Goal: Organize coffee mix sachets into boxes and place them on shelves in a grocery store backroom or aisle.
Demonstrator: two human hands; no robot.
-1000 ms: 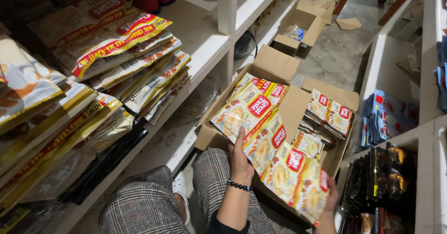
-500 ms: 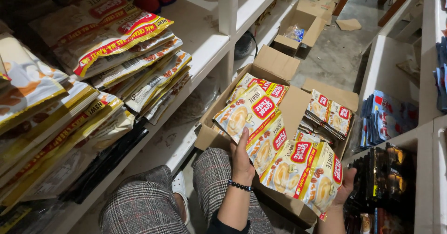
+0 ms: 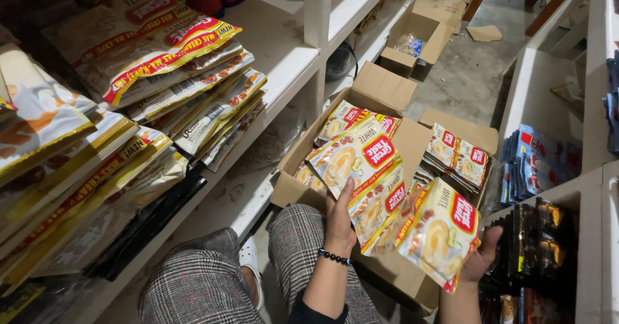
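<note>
Nearest me, my left hand [image 3: 340, 224] is closed around the lower edge of a stack of yellow packets [image 3: 364, 172], thumb on the front and fingers hidden behind. My right hand [image 3: 480, 256] grips a second packet bundle [image 3: 438, 230] from behind at the box's [image 3: 387, 275] near right corner, fingers curled round its edge. Both bundles sit over the open cardboard box on the floor. More sachets [image 3: 459, 159] lie against the box's far right side. Further off, the shelf [image 3: 271, 47] on my left carries piled bags [image 3: 161, 47].

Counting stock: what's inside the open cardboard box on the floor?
The cardboard box holds yellow-and-white sachet packs, some lifted by the left hand and right hand. Lower layers are covered.
</note>
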